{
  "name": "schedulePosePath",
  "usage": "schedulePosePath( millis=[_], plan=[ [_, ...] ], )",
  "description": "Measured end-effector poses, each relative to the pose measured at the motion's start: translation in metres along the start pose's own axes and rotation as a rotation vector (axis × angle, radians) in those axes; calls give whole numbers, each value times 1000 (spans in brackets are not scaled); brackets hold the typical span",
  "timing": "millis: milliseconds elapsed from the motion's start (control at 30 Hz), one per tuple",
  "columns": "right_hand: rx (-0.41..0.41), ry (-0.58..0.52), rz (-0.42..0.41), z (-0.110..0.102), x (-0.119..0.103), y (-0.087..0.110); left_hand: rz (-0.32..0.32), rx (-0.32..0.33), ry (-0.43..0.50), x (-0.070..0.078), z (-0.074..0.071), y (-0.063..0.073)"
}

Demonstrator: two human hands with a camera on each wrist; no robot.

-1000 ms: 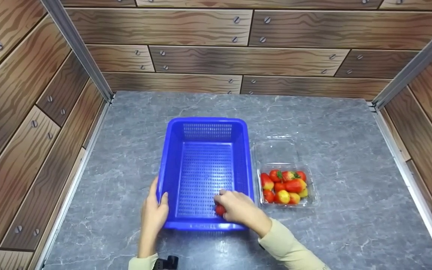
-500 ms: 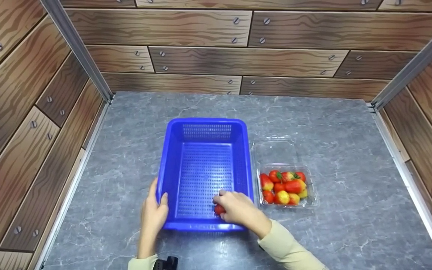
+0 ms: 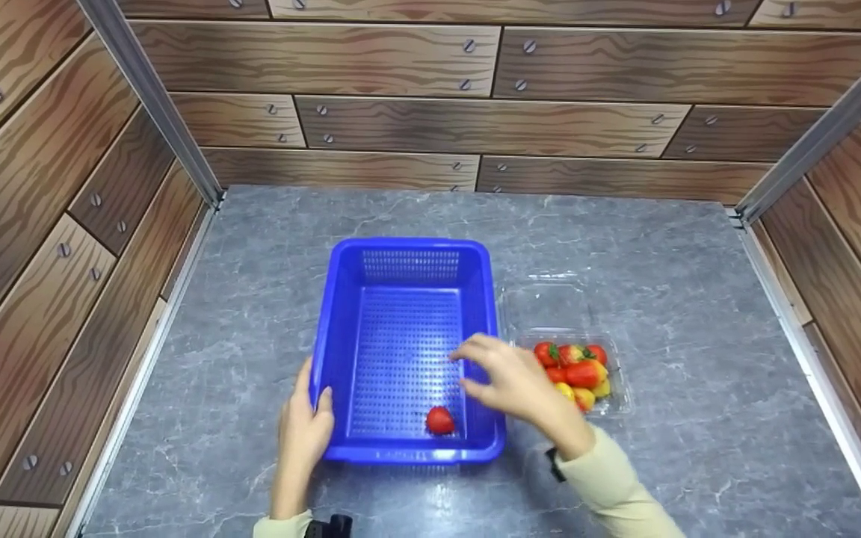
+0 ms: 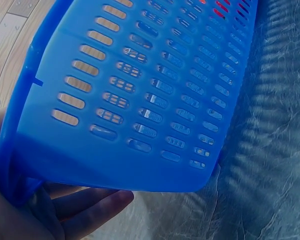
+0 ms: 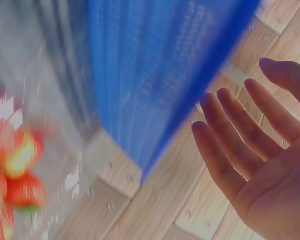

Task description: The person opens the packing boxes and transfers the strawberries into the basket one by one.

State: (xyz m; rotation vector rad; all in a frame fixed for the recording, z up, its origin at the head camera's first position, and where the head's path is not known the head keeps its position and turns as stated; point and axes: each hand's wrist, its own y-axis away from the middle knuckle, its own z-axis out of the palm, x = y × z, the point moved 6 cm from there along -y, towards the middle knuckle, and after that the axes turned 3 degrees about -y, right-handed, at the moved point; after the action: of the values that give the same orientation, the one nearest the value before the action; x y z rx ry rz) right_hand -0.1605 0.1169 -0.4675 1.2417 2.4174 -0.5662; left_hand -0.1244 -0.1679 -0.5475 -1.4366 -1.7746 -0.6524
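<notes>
A blue plastic basket (image 3: 409, 454) with slotted walls stands on the grey table. My left hand (image 3: 305, 426) grips its left rim near the front corner, thumb inside and fingers outside; the left wrist view shows the fingers (image 4: 97, 207) against the outer wall. One red strawberry (image 3: 440, 421) lies on the basket floor near the front right. Above the basket's right rim, my right hand (image 3: 509, 377) is empty with its fingers spread, as the right wrist view confirms. Beyond it, a clear plastic clamshell box (image 3: 621, 388) holds several red and yellow strawberries (image 3: 586, 372), partly hidden by the hand.
The clamshell's clear lid (image 3: 546, 302) lies folded back behind the box, close to the basket's right side. Wood-patterned panels (image 3: 386, 63) enclose the grey table (image 3: 699, 336) at the back and both sides.
My right hand has let go of the red strawberry, which stays on the basket floor, and has risen to the right toward the clamshell. The left hand keeps its grip on the rim.
</notes>
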Motion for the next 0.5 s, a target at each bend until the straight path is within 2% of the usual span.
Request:
schedulePosePath(
  millis=[133, 267, 500],
  plan=[
    [58, 25, 52, -25, 19, 6, -1, -4, 7, 0, 0, -1],
    [85, 41, 110, -40, 45, 16, 0, -10, 5, 0, 0, -1],
    [49, 46, 235, -41, 94, 38, -5, -13, 21, -1, 0, 0]
  ],
)
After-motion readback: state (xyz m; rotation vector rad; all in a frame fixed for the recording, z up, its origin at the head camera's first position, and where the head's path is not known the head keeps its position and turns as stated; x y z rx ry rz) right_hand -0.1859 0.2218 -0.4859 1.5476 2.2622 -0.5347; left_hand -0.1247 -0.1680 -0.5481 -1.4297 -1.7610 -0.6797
